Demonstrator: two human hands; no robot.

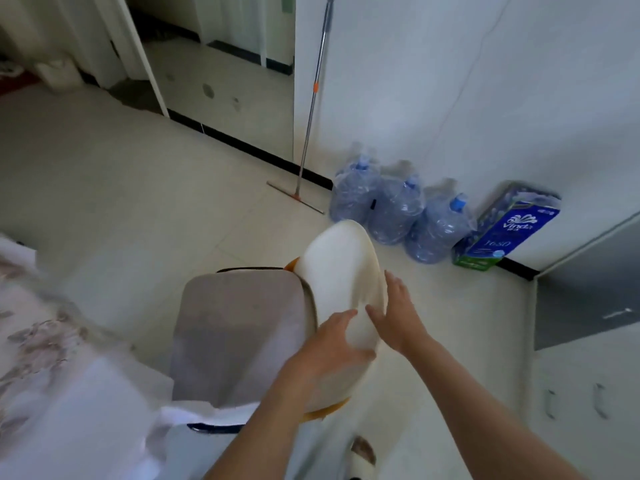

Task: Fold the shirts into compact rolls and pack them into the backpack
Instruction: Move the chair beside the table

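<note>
Pale tiled floor [138,202], white wall [450,81]; three water jugs [394,209] and what may be a squeegee [313,98] stand along it.

Count: 1 backpack [239,323], 2 hands, i.e. left hand [332,344] and right hand [398,313]. 3 water jugs [396,209], 1 squeegee mop [313,98], 1 tissue pack [512,230].
</note>
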